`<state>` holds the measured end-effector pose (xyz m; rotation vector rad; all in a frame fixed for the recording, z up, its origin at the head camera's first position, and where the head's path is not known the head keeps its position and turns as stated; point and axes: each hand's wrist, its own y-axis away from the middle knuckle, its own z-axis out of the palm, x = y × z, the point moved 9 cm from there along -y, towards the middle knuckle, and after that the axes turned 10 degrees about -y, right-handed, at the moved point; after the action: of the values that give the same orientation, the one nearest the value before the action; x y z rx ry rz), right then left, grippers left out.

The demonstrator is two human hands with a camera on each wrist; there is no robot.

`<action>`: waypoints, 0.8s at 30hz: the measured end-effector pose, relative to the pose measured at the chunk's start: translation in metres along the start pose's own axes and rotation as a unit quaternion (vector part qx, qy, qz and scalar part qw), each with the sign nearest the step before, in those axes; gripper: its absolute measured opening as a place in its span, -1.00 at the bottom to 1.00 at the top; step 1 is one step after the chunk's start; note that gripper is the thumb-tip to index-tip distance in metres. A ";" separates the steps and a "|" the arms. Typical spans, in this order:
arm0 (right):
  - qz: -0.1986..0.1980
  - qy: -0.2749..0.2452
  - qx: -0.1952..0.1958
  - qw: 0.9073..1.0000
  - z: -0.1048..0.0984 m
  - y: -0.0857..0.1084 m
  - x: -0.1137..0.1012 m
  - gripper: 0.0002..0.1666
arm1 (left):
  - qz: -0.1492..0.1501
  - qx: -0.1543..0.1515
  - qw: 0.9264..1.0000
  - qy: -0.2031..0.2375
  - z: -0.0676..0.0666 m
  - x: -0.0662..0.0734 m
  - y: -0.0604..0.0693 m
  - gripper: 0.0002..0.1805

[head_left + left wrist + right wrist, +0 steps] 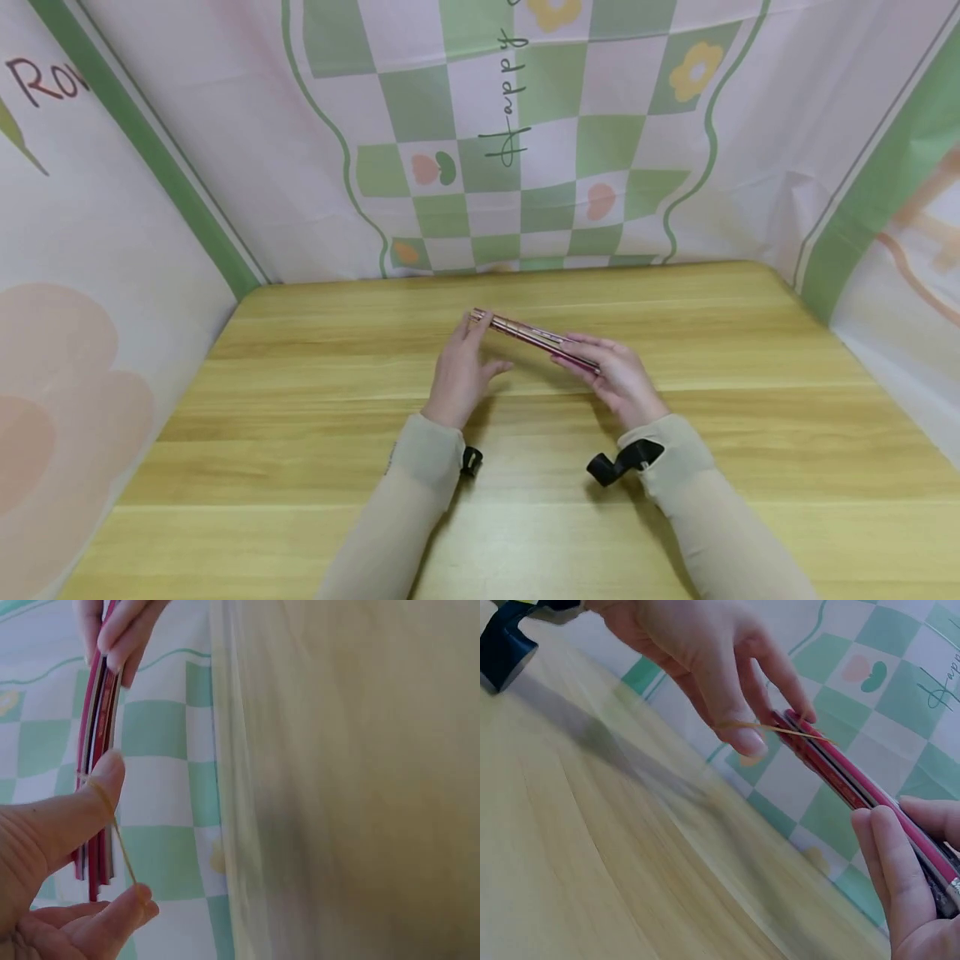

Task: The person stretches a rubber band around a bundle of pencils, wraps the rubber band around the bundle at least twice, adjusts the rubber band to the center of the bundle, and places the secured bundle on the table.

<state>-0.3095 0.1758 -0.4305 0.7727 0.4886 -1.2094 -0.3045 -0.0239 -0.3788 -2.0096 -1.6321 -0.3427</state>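
Stick bundle (528, 335), slim, pink and red

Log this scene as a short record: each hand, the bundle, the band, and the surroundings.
Left hand: thumb and fingers spread, stretching a rubber band
Right hand: grips one end of the bundle
Bundle: slim sticks, held above the table
Rubber band: yellowish; whether it circles the bundle is unclear
Table: wood-grained
Backdrop: green-and-white checks

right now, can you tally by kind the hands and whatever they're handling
Hands: 2 (left hand, right hand)
Bundle of slim sticks, counted as one: 1
Thin yellow band: 1
Total: 4
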 end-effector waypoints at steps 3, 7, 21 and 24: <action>0.006 0.019 -0.007 1.000 -0.002 0.000 -0.002 -0.76 | -0.007 -0.011 1.000 0.005 0.001 -0.002 -0.001 -0.11; 0.014 0.043 -0.017 0.999 -0.006 0.002 -0.006 -0.81 | 0.002 -0.017 1.000 0.012 0.001 -0.002 0.000 -0.16; 0.033 0.093 -0.043 0.994 -0.011 0.002 -0.014 -0.73 | -0.003 -0.019 0.994 0.110 -0.003 -0.006 -0.002 -0.36; 0.036 0.102 -0.042 0.993 -0.011 0.002 -0.016 -0.74 | -0.011 -0.015 0.988 0.150 -0.002 -0.007 -0.002 -0.39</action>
<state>-0.3114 0.1947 -0.4265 0.8385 0.6694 -1.0422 -0.3079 -0.0307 -0.3803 -1.8565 -1.4683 -0.6494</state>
